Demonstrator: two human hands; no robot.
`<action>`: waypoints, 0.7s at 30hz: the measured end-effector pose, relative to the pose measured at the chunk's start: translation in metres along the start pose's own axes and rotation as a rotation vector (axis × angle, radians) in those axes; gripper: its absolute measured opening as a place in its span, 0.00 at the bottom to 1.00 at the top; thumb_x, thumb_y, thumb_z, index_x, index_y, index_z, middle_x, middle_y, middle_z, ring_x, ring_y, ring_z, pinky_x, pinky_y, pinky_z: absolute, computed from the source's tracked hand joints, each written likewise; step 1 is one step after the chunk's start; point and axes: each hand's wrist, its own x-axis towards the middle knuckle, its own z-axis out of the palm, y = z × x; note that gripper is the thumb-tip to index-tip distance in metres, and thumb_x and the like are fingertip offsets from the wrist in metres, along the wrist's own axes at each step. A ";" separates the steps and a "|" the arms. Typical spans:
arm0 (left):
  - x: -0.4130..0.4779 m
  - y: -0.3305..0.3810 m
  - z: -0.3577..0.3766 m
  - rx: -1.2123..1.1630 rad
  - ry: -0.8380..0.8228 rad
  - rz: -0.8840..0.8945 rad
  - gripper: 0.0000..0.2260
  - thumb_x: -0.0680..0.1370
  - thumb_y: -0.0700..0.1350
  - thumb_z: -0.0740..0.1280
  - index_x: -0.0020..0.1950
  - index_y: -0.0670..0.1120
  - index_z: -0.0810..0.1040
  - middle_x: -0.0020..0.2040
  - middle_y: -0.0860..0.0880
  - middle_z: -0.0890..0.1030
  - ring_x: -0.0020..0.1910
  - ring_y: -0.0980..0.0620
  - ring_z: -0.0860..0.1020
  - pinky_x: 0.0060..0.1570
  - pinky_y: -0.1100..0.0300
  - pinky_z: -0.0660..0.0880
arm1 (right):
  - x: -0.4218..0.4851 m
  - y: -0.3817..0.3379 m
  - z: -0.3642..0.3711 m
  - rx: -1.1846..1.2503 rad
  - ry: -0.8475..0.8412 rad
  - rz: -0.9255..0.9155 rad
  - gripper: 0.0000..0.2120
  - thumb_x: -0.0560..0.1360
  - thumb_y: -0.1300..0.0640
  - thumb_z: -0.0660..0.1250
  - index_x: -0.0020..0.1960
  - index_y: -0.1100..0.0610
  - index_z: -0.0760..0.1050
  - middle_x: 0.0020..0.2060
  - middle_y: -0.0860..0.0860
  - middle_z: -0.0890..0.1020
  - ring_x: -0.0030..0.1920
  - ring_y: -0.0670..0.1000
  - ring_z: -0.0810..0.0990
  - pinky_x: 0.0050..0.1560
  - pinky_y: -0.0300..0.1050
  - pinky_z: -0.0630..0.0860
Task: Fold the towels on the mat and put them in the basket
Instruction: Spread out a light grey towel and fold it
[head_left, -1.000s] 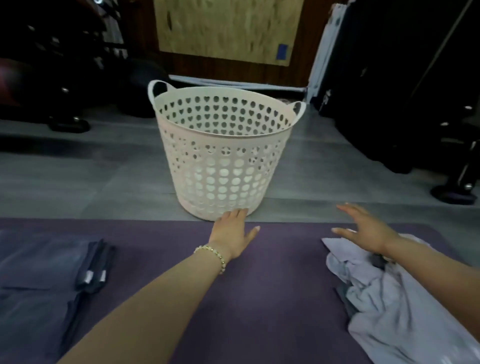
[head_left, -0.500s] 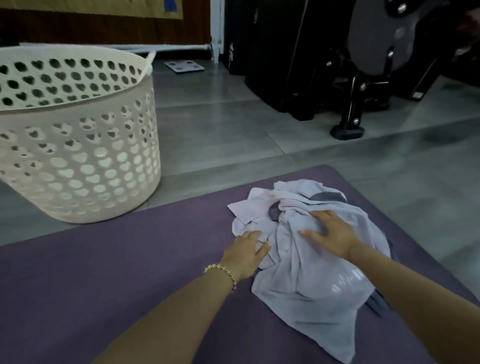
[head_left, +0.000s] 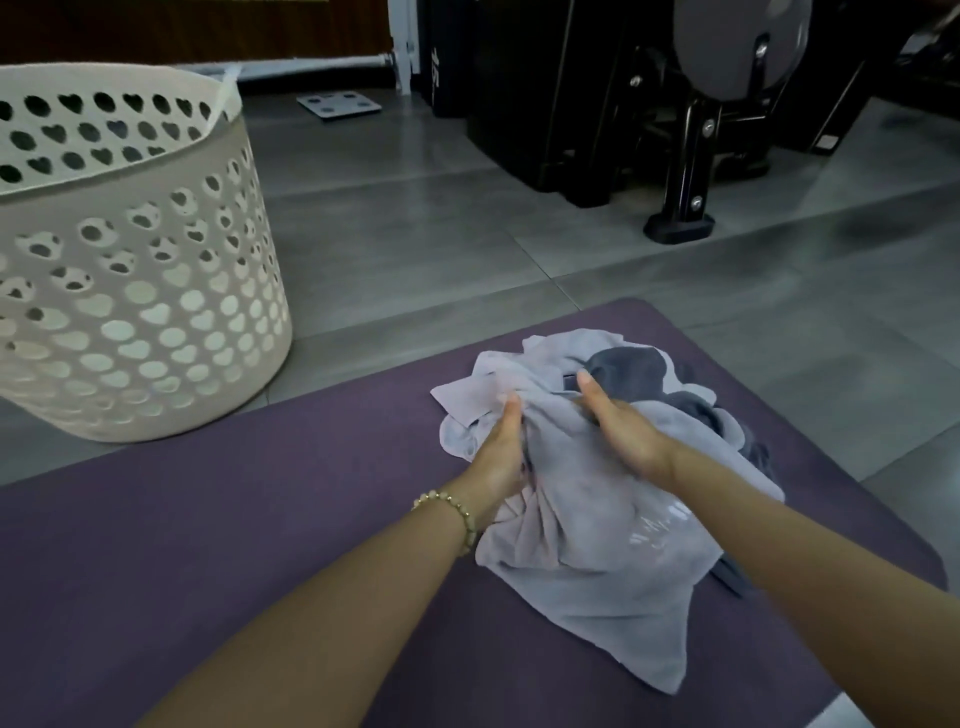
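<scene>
A crumpled light grey towel (head_left: 597, 525) lies in a heap on the purple mat (head_left: 260, 519), with a dark grey towel (head_left: 639, 371) partly buried under it at the far side. My left hand (head_left: 498, 452) grips a bunch of the light towel from the left. My right hand (head_left: 618, 426) grips the same bunch from the right, thumb pointing up. The two hands sit close together on top of the heap. The cream perforated basket (head_left: 130, 322) stands on the floor to the far left, beyond the mat's edge.
Grey tiled floor (head_left: 415, 234) surrounds the mat. Black gym equipment with a foot (head_left: 680, 223) stands at the back right. A flat scale (head_left: 340, 106) lies on the floor behind the basket. The mat's right edge runs close to the towel heap.
My view swung right from the basket to the towel heap. Both hands moved from hovering over the mat onto the light towel and closed on it, bunching it up.
</scene>
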 end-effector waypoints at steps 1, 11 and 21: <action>-0.005 0.002 -0.004 -0.027 0.016 -0.009 0.28 0.76 0.69 0.49 0.59 0.51 0.75 0.47 0.52 0.80 0.45 0.55 0.78 0.38 0.65 0.76 | -0.003 -0.003 0.012 0.089 -0.091 -0.003 0.34 0.76 0.31 0.48 0.62 0.52 0.78 0.61 0.50 0.80 0.65 0.49 0.74 0.72 0.46 0.61; -0.069 -0.013 -0.165 0.017 0.466 0.101 0.19 0.77 0.57 0.64 0.58 0.44 0.75 0.52 0.47 0.78 0.47 0.50 0.78 0.48 0.60 0.73 | -0.041 -0.067 0.139 0.259 -0.397 -0.058 0.31 0.80 0.38 0.43 0.57 0.57 0.77 0.57 0.55 0.82 0.56 0.51 0.80 0.63 0.45 0.73; -0.184 -0.061 -0.348 0.371 0.545 -0.030 0.17 0.79 0.54 0.62 0.49 0.41 0.80 0.48 0.44 0.82 0.44 0.50 0.78 0.46 0.58 0.75 | -0.073 -0.064 0.268 -0.091 -0.515 0.000 0.20 0.78 0.42 0.58 0.59 0.55 0.75 0.60 0.51 0.79 0.64 0.53 0.75 0.58 0.40 0.72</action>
